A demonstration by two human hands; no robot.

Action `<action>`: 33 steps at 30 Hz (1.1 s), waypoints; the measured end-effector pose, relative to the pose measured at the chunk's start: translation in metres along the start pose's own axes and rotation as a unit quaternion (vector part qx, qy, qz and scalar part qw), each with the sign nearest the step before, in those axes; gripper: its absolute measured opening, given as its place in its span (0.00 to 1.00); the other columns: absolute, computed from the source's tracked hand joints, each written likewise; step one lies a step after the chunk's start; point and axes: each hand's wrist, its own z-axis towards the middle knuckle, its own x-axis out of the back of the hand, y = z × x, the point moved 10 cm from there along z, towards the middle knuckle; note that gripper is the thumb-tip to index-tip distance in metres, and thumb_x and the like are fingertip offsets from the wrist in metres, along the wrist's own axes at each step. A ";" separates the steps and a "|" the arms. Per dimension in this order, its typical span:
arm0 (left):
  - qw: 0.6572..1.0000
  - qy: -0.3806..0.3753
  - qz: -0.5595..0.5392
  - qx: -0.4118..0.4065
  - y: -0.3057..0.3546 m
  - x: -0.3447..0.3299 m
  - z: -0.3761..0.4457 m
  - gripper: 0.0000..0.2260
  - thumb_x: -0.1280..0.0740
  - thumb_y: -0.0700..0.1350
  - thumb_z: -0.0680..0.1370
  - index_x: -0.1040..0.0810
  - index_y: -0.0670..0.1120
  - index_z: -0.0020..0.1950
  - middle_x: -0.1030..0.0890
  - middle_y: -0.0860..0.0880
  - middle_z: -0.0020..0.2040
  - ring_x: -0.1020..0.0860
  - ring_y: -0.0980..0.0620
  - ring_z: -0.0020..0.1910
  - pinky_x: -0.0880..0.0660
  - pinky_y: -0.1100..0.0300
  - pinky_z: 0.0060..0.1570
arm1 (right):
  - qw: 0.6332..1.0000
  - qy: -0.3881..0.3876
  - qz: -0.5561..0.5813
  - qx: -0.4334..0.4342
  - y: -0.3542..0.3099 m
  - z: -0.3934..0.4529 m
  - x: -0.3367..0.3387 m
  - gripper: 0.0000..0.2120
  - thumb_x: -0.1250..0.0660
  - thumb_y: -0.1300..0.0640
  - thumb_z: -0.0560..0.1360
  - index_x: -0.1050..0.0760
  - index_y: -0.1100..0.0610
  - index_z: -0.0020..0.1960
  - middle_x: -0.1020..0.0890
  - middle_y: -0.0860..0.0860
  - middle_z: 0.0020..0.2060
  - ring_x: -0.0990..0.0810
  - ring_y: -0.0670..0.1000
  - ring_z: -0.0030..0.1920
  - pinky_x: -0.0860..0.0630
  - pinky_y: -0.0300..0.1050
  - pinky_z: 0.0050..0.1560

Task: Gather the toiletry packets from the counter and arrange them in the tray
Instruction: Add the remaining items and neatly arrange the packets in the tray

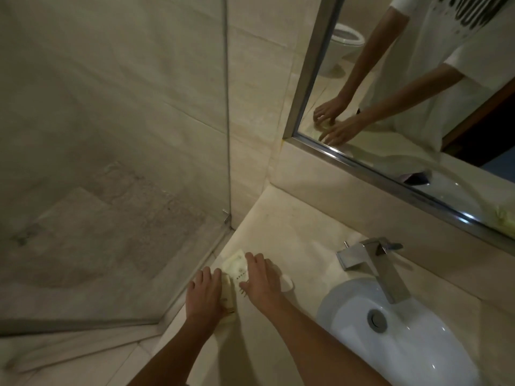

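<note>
Looking down at the counter (281,218) from the head view, I see both hands over the toiletry packets (235,264) near the counter's left edge, just beside the glass shower panel (111,135). My left hand (204,293) lies palm down, fingers straight and close together, resting on a pale packet at the left of the pile. My right hand (260,275) lies flat, fingers slightly spread, covering the right part of the pile; one printed packet shows between the two hands. A white piece (287,282) protrudes from under the right hand; I cannot tell whether it is the tray. The sink (418,355) and chrome faucet (370,260) sit to the right, apart from the packets. The mirror (418,93) reflects both hands.
</note>
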 end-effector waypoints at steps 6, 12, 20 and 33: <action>0.998 -0.011 0.054 0.000 -0.002 0.002 0.002 0.30 0.29 0.58 0.68 0.35 0.48 0.64 0.32 0.47 0.61 0.33 0.48 0.59 0.33 0.55 0.58 | 0.996 0.042 0.071 -0.043 0.007 -0.001 0.010 0.28 0.28 0.56 0.72 0.38 0.52 0.67 0.24 0.55 0.59 0.26 0.57 0.59 0.28 0.51 0.56; 0.998 -0.004 0.050 -0.025 -0.004 0.008 0.000 0.32 0.29 0.62 0.66 0.32 0.49 0.65 0.30 0.47 0.61 0.32 0.47 0.59 0.34 0.55 0.58 | 0.991 0.045 0.121 -0.025 0.024 -0.013 0.034 0.08 0.28 0.52 0.71 0.26 0.53 0.43 0.19 0.53 0.42 0.20 0.57 0.46 0.27 0.46 0.41; 0.974 -0.083 -0.209 -0.038 0.019 0.004 -0.004 0.32 0.25 0.60 0.65 0.27 0.46 0.63 0.25 0.46 0.63 0.27 0.46 0.62 0.33 0.55 0.60 | 0.986 0.066 0.152 -0.008 0.084 -0.067 0.064 0.10 0.28 0.52 0.69 0.29 0.53 0.37 0.21 0.50 0.36 0.22 0.54 0.39 0.28 0.45 0.36; 0.901 -0.159 -0.327 -0.237 0.250 0.030 -0.072 0.14 0.23 0.57 0.65 0.24 0.51 0.35 0.21 0.56 0.32 0.24 0.61 0.31 0.28 0.66 0.31 | 0.970 0.122 0.172 -0.122 0.272 -0.227 0.100 0.11 0.29 0.51 0.70 0.31 0.53 0.35 0.23 0.49 0.33 0.24 0.52 0.36 0.30 0.45 0.34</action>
